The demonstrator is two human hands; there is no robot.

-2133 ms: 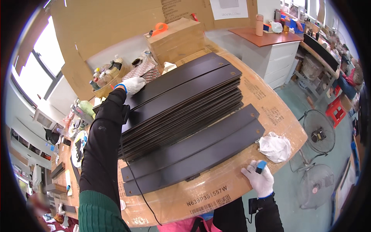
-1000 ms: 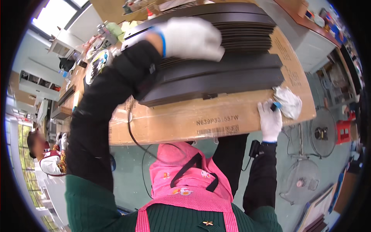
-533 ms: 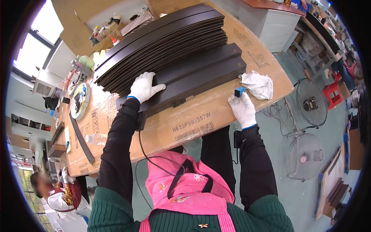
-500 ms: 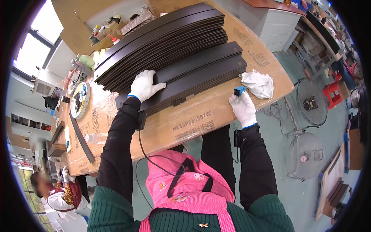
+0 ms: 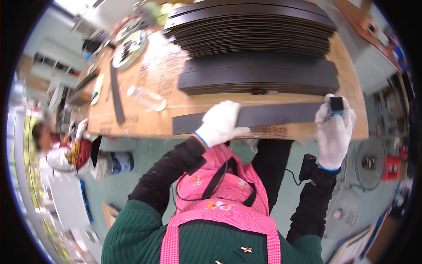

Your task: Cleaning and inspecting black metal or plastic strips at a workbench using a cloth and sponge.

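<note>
A single long dark grey board lies along the table's near edge. My left hand, in a white glove, is closed over it towards its left end, the thumb at the near side. At the board's right end my gloved right hand holds a small black-and-blue block between its fingers. I cannot make out what the block is, or whether that hand also touches the board. Just beyond lies a low stack of similar dark boards, with a taller stack behind it.
The table is covered with brown cardboard. To the left are a clear plastic bottle, a narrow dark strip and a round white tray of small items. Another person sits at the far left. A fan stands beyond the right corner.
My left hand has come off the low stack to the table's front edge, where one board now lies under it. My right hand keeps the block, now at that board's right end. The view has turned.
</note>
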